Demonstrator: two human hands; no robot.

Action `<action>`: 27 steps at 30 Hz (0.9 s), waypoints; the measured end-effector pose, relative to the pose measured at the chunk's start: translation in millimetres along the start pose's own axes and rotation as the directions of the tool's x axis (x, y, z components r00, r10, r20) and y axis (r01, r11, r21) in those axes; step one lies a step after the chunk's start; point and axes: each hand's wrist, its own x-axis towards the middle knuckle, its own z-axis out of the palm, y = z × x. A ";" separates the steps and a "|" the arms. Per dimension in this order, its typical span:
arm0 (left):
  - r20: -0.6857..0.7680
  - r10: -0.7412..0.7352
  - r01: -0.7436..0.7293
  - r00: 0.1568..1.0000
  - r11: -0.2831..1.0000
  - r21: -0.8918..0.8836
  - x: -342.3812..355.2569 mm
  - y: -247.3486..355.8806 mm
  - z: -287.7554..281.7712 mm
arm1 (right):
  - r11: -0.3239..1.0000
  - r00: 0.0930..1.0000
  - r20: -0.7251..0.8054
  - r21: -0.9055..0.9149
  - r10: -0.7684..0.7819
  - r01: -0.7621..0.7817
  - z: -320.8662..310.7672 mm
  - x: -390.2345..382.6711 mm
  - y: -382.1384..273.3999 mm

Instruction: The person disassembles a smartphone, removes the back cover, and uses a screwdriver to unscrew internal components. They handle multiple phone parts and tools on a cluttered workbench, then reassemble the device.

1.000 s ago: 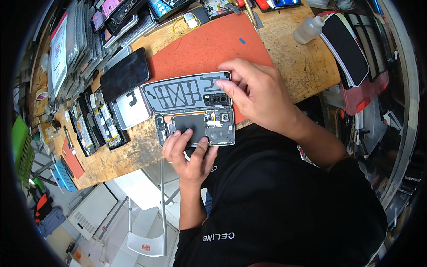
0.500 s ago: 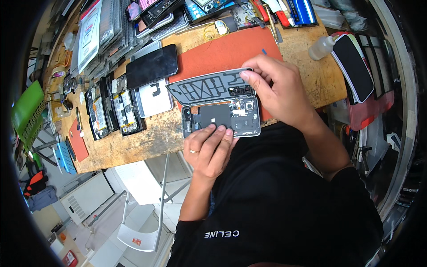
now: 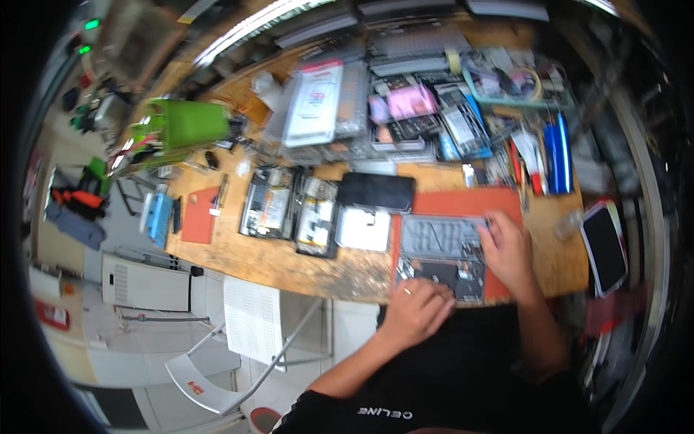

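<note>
An opened phone lies at the near edge of an orange mat (image 3: 463, 202), its dark inner body (image 3: 468, 278) facing up. Along the body's far side stands the phone's back cover (image 3: 442, 235), inner face showing with dark line-shaped pads. My right hand (image 3: 508, 254) pinches the cover's right edge between thumb and fingers. Over the near left edge of the body, my left hand (image 3: 416, 312) has its fingers curled, holding the phone there. Motion blur softens both hands, and the left fingertips are partly hidden.
Left of the mat lie a black phone (image 3: 377, 191), a white panel (image 3: 363, 230) and two opened phones (image 3: 316, 217). Behind are stacked plastic-wrapped packs (image 3: 318, 101), phone parts and a blue tool (image 3: 557, 153). A bottle (image 3: 567, 226) stands right; a folding chair (image 3: 253, 318) stands below the bench.
The view has swung left and up, so the bench appears lower and further right. My right hand still holds the cover's edge; the left fingers look more curled on the phone.
</note>
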 end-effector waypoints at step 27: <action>-0.662 -0.301 0.662 0.687 0.634 0.399 321.1 -113.6 -391.0 | 0.991 0.992 -0.088 0.092 -0.090 0.098 17.2 -3.6 22.9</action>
